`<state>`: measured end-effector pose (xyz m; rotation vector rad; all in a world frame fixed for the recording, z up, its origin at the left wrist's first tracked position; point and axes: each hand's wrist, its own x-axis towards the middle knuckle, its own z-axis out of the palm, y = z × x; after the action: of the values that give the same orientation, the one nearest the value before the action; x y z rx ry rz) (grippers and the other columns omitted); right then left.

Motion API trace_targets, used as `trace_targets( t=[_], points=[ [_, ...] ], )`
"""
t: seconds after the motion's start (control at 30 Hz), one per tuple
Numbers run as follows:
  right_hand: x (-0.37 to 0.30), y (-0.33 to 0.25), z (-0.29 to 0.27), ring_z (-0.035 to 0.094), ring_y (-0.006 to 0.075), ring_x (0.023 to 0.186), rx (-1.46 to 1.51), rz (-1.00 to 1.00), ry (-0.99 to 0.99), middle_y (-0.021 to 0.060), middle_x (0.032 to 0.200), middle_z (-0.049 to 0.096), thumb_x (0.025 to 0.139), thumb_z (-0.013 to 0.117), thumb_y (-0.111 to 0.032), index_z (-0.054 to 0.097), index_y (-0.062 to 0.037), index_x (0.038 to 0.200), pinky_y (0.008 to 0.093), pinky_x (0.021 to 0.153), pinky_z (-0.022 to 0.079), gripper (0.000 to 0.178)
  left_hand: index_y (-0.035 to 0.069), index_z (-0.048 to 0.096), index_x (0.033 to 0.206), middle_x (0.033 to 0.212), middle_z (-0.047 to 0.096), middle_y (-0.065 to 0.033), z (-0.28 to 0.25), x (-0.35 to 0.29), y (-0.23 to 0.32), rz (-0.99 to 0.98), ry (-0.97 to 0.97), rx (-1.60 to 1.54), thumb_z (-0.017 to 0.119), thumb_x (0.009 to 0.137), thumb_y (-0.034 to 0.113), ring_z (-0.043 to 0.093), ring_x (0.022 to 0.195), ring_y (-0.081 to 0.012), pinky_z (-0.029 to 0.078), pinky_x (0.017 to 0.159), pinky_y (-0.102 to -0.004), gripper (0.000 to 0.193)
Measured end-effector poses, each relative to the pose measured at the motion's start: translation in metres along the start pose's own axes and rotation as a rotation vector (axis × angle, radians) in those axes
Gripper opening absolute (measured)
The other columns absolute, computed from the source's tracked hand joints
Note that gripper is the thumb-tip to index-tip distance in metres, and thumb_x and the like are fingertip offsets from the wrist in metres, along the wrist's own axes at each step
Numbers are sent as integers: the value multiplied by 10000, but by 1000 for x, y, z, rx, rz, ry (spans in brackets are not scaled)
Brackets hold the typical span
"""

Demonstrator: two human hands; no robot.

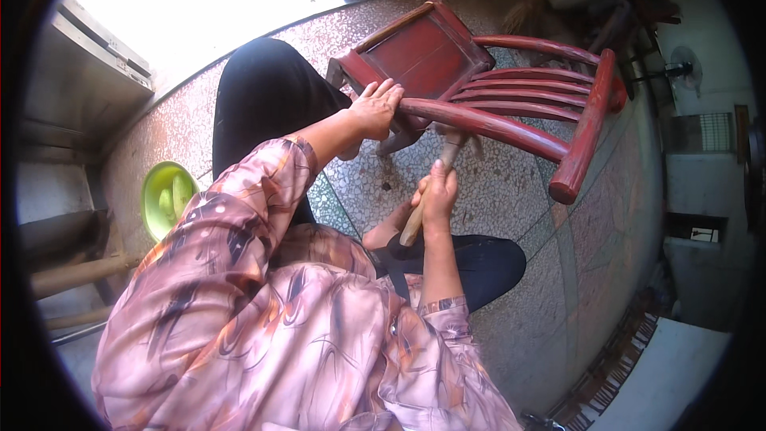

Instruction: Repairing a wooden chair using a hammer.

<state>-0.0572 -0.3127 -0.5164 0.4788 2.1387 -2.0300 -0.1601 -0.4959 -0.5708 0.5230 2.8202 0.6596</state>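
Observation:
A red wooden chair (pixel 427 60) with worn paint lies tipped over on the floor ahead of me, its slatted back pointing right. My left hand (pixel 375 108) rests with fingers stretched out on the chair, where the near back post meets the seat. Below that post, my right hand (pixel 437 195) is closed round the pale wooden handle of a hammer (pixel 413 226). The hammer's head is up by the chair's near side, blurred and partly hidden, so I cannot tell whether it touches the wood.
Beside my left knee stands a lime-green bowl (pixel 149 199) with pale green vegetables (pixel 183 190) in it. A straw broom (pixel 533 4) leans beyond the chair. On the right is a small fan (pixel 682 68). Speckled stone tiles (pixel 503 191) cover the floor, and bright light enters through the doorway.

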Motion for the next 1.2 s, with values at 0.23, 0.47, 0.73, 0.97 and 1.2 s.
trace_targets(
  t=[0.23, 0.47, 0.73, 0.97, 1.2],
  points=[
    [-31, -15, -4, 426, 117, 445, 353, -341, 159, 45, 636, 426, 957, 406, -410, 390, -77, 892, 233, 383, 390, 340, -34, 247, 1371, 1439, 291, -187, 3, -1, -5, -9, 27, 21, 643, 639, 103, 147, 1397, -296, 131, 1132, -427, 843],
    [1, 14, 7, 420, 106, 403, 52, 22, -56, 36, 591, 423, 957, 435, -362, 406, -78, 870, 245, 335, 359, 299, -33, 247, 1370, 1433, 295, -189, 2, -4, -1, 6, 9, -12, 640, 644, 93, 147, 1397, -298, 131, 1133, -428, 835],
    [-28, -16, -10, 423, 129, 438, 265, -418, 149, 54, 641, 427, 968, 378, -400, 392, -81, 918, 238, 379, 391, 322, -29, 253, 1367, 1438, 289, -187, 1, -1, -6, -16, 21, 20, 644, 648, 101, 144, 1398, -296, 131, 1132, -431, 830],
    [3, 14, 0, 400, 102, 367, -83, 60, -35, 16, 559, 421, 952, 451, -277, 431, -59, 866, 238, 346, 366, 235, -28, 244, 1371, 1438, 291, -187, -2, 1, -2, 11, 24, 8, 632, 653, 97, 147, 1397, -294, 129, 1133, -431, 825],
    [-27, -8, -10, 414, 110, 390, 331, -417, 161, 33, 589, 432, 963, 427, -309, 414, -75, 892, 242, 347, 368, 246, -30, 246, 1368, 1439, 289, -186, -1, -4, -7, -29, 15, 11, 617, 662, 84, 141, 1399, -293, 126, 1134, -436, 805]
  ],
)
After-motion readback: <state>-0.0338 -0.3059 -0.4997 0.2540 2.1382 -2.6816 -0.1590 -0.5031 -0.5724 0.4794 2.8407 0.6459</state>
